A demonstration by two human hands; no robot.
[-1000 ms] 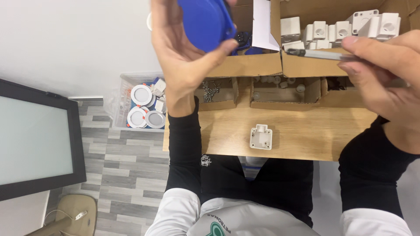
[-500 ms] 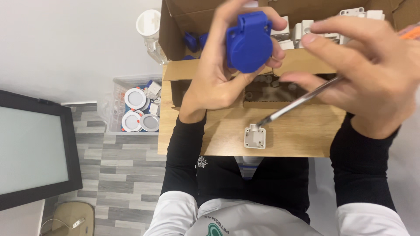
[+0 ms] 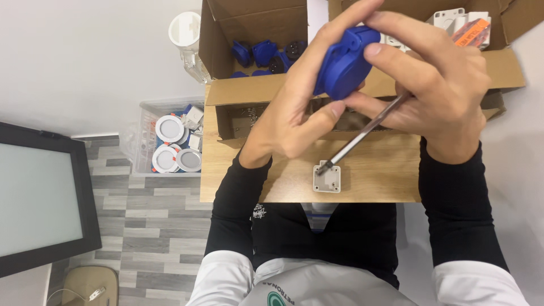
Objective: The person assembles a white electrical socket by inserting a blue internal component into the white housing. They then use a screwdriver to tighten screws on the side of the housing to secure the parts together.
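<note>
- Above the wooden surface (image 3: 385,175), a blue plastic socket cover with a hinged lid (image 3: 343,65) is held up close to the camera, well clear of the surface.
- The left hand (image 3: 294,113) is curled around the cover's lower edge, thumb pressed beneath it.
- The right hand (image 3: 439,90) is closed on an orange-handled screwdriver (image 3: 362,133), while its thumb and forefinger pinch the cover's top.
- The screwdriver tip hangs over a small white square plastic base (image 3: 327,178) lying on the surface; contact cannot be determined.
- Risk: with two items shared in one hand, the screwdriver may slip and be dropped.
- Risk: the cover may fall into the open cardboard box of blue parts (image 3: 255,39).
</note>
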